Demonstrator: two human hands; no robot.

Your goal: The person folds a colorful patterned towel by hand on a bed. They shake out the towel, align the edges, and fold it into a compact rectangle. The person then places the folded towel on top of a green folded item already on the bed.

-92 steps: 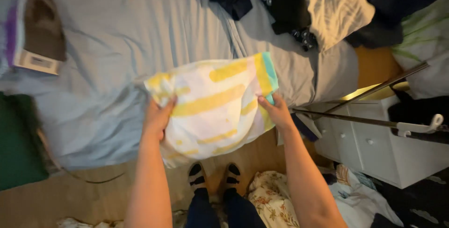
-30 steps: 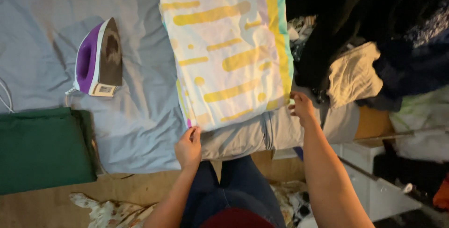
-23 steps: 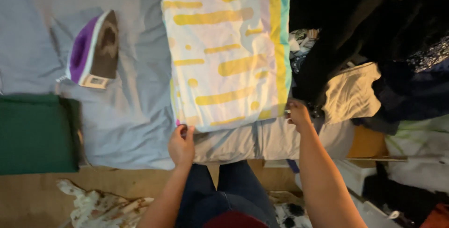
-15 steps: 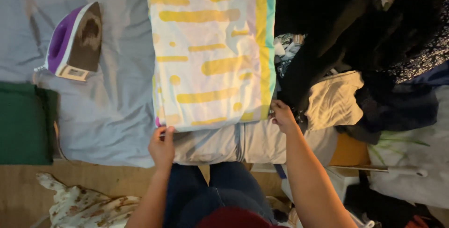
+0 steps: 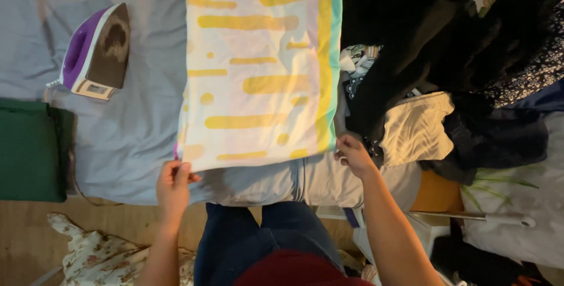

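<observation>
A white pillowcase [image 5: 258, 74] with yellow stripes and dots and a teal band lies spread flat on a grey-blue sheet [image 5: 135, 127]. My left hand [image 5: 173, 183] pinches its near left corner. At the near right corner, my right hand [image 5: 352, 154] grips the edge. Both arms reach forward over my dark blue trousers.
A purple iron [image 5: 97, 54] stands on its heel at the left of the sheet. A folded green cloth [image 5: 29, 148] lies at the far left. A heap of dark clothes [image 5: 446, 45] and a cream garment [image 5: 417, 127] fill the right. Floral fabric [image 5: 100, 256] lies on the floor.
I lifted the pillowcase from in front of me and laid it flat on the sheet. Over the last second my hands held its near corners while the view shifted slightly.
</observation>
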